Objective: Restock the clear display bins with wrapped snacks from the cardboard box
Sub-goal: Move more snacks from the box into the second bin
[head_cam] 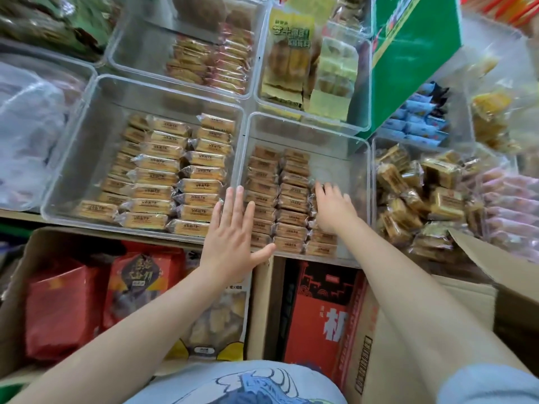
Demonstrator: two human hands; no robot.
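Under my right hand (331,208) lie the snacks (291,199), packed in rows inside the bin (306,126); my fingers curl down onto the rightmost row, touching the wrappers. Just left, my left hand (233,237) is spread flat, fingers straight, pressed against the bin's near-left corner.
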